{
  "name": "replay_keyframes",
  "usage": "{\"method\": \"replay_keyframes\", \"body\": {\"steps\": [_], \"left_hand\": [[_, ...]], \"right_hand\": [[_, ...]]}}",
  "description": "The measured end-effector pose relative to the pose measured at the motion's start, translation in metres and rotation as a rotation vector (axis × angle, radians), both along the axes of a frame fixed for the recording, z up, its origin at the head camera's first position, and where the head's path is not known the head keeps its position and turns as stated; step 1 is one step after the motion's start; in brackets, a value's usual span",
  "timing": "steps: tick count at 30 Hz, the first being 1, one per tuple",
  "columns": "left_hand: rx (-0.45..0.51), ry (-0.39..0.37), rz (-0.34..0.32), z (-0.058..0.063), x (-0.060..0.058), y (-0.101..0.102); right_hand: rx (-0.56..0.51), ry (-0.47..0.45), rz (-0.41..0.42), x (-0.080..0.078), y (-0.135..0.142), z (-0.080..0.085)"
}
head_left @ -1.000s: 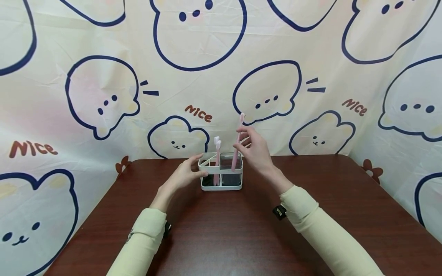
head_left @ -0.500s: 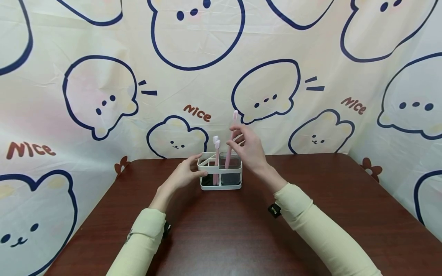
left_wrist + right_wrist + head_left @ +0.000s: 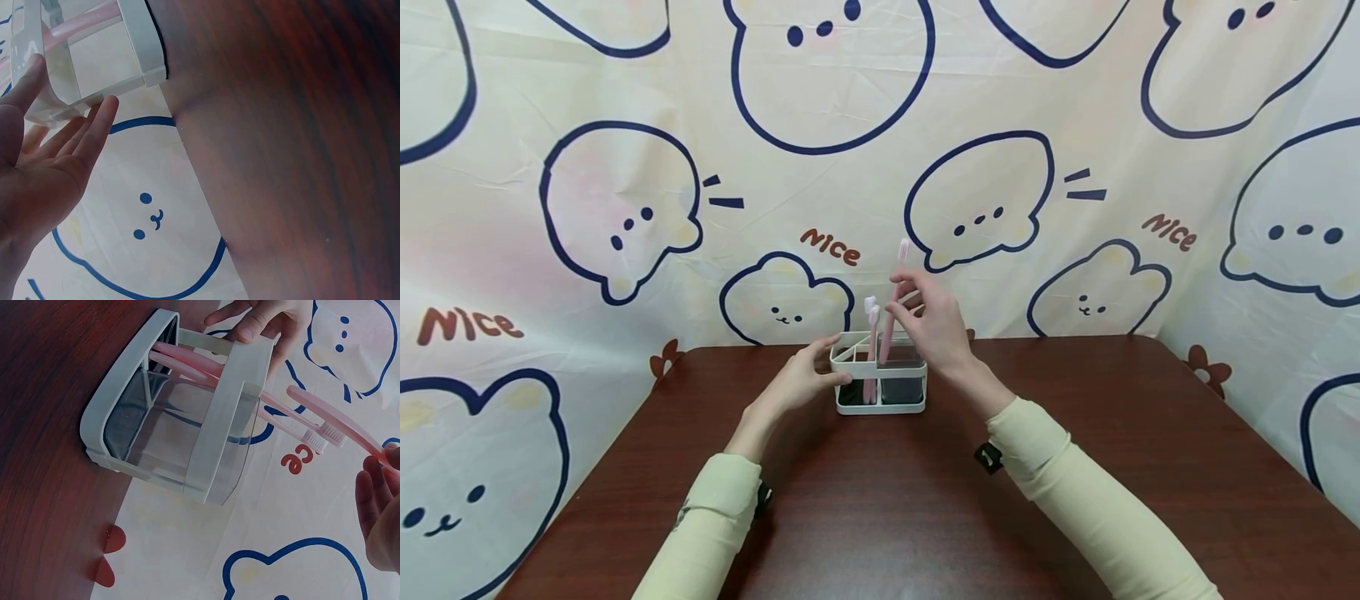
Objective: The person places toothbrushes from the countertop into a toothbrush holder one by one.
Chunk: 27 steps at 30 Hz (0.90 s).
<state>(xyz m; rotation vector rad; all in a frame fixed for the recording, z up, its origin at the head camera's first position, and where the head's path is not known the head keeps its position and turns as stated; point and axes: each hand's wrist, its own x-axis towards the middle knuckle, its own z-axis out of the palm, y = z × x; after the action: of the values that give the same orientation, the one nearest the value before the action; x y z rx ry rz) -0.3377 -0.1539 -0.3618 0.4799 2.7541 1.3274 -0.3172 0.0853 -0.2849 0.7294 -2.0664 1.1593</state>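
Note:
A white toothbrush holder (image 3: 902, 408) stands on the table, divided into compartments. My left hand (image 3: 796, 379) grips its left end, thumb in front and fingers at the side. Two pink toothbrushes (image 3: 873, 337) with white bristles stand upright in a middle slot. A clear cup (image 3: 181, 434) fills the right compartment. Between thumb and fingertips, my right hand (image 3: 936, 325) pinches another pink toothbrush (image 3: 337, 419), head up and slightly tilted. Its lower end is above the holder's rim, apart from it, beside the two standing brushes.
The dark brown wooden table (image 3: 880, 508) spreads around the holder. Behind it hangs a pale cloth (image 3: 820, 192) with blue cartoon outlines, close to the table's back edge.
My right hand has shifted left with its toothbrush, from the holder's right side toward the standing brushes. The left hand and the holder have stayed in place.

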Motion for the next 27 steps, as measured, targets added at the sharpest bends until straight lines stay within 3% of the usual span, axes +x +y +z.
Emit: {"method": "replay_keyframes", "body": {"steps": [27], "left_hand": [[0.01,-0.006,-0.002,-0.002,0.0,0.0]], "right_hand": [[0.04,-0.014,-0.006,-0.004,-0.015,-0.004]]}}
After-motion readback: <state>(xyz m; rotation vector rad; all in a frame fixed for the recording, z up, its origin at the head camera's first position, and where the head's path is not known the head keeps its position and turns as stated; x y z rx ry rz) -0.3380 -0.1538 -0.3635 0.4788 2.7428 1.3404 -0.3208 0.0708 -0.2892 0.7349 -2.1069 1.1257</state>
